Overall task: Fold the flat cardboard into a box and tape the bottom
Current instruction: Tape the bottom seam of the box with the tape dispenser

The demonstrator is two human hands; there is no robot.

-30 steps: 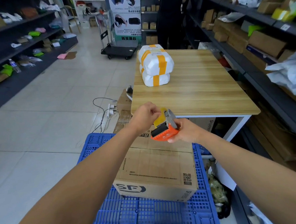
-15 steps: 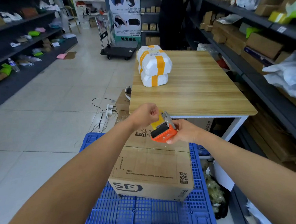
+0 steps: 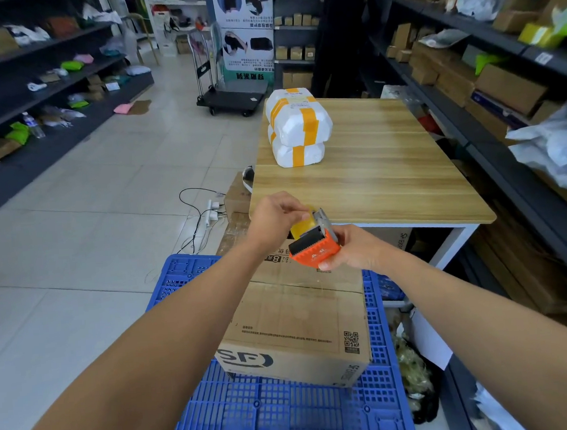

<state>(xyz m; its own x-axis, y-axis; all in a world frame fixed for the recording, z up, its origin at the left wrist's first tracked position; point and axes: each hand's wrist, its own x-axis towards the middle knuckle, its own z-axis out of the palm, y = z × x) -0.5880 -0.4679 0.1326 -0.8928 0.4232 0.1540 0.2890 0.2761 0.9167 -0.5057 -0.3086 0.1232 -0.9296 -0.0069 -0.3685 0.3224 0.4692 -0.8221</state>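
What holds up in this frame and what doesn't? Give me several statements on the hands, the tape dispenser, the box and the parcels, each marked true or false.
1. The right hand holds the orange tape dispenser. True.
2. The left hand rests flat on the wooden table. False: it pinches the yellow tape at the dispenser, in the air above the box.
3. The cardboard box stands on the blue plastic pallet. True.
4. Yellow tape already covers the box's upward-facing seam. False: the flaps are closed, but no tape shows on the seam.
5. The white parcels lie on the floor. False: they sit stacked on the wooden table.
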